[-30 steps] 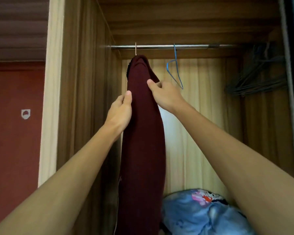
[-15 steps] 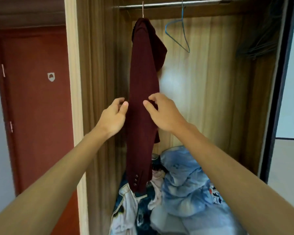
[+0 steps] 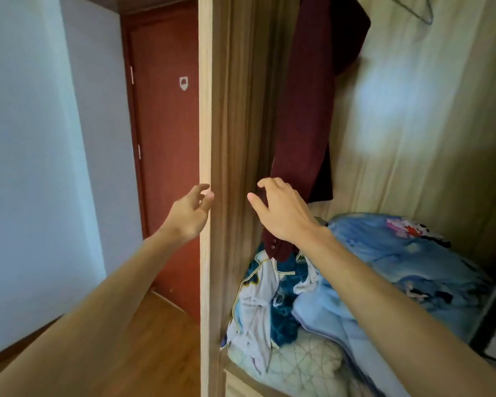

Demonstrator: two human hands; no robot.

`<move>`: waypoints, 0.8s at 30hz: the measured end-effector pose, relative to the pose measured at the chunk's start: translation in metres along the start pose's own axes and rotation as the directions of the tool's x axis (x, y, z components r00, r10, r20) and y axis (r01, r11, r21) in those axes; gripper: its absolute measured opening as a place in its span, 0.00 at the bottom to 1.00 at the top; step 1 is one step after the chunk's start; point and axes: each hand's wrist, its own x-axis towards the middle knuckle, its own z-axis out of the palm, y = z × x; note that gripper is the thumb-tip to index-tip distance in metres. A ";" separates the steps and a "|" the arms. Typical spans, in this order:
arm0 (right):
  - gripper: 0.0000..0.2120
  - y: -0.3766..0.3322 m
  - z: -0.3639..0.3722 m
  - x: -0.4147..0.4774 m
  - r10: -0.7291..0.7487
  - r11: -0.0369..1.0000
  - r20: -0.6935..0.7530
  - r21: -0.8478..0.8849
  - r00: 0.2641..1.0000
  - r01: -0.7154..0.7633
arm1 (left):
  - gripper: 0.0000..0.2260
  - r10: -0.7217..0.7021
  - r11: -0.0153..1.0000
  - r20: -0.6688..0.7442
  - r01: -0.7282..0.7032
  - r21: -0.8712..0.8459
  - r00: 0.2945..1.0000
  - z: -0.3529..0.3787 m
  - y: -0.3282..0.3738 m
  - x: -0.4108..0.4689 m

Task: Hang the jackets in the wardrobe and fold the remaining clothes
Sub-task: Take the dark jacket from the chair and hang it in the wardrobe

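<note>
While the dark red jacket (image 3: 307, 110) hangs inside the wardrobe (image 3: 232, 110) close to its left wall, its top runs out of view and its buttoned cuff ends just above a heap of white and teal clothes (image 3: 269, 305) on the wardrobe floor. In front of the lower sleeve is the right hand (image 3: 281, 210), fingers loosely curled and a little apart, gripping nothing; whether the fingertips brush the cloth cannot be told. Further left, the left hand (image 3: 189, 213) is level with the wardrobe's front edge, fingers relaxed and slightly spread, holding nothing. To the right of the heap lies a blue quilt (image 3: 384, 267), with pale green bedding (image 3: 298, 365) nearer. A bare wire hanger (image 3: 418, 10) shows at the top right. Left of the wardrobe stand a red door (image 3: 166, 138) and a pale wall (image 3: 40, 138).
</note>
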 end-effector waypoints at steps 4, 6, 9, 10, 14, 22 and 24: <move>0.23 -0.043 0.027 -0.010 -0.103 0.993 0.068 0.068 0.992 0.098 | 0.23 -0.071 0.993 -0.068 0.077 0.089 0.995 -0.041 -0.026 -0.035; 0.24 -0.073 0.042 -0.013 -0.174 0.979 0.086 0.125 0.981 0.163 | 0.23 -0.109 0.987 -0.113 0.121 0.107 0.988 -0.067 -0.040 -0.051; 0.24 -0.123 0.063 -0.016 -0.265 0.949 0.096 0.204 0.959 0.242 | 0.22 -0.164 0.968 -0.177 0.193 0.158 0.970 -0.110 -0.065 -0.079; 0.24 -0.141 0.069 -0.017 -0.301 0.937 0.105 0.216 0.948 0.274 | 0.21 -0.188 0.960 -0.203 0.223 0.168 0.961 -0.125 -0.073 -0.090; 0.25 -0.219 0.088 -0.021 -0.430 0.886 0.150 0.260 0.890 0.384 | 0.22 -0.270 0.922 -0.285 0.332 0.198 0.920 -0.191 -0.110 -0.136; 0.25 -0.402 0.123 -0.041 -0.603 0.755 0.146 0.420 0.784 0.503 | 0.22 -0.338 0.851 -0.455 0.474 0.226 0.824 -0.343 -0.173 -0.241; 0.25 -0.449 0.133 -0.049 -0.634 0.721 0.141 0.462 0.760 0.516 | 0.22 -0.354 0.828 -0.498 0.513 0.227 0.792 -0.381 -0.190 -0.272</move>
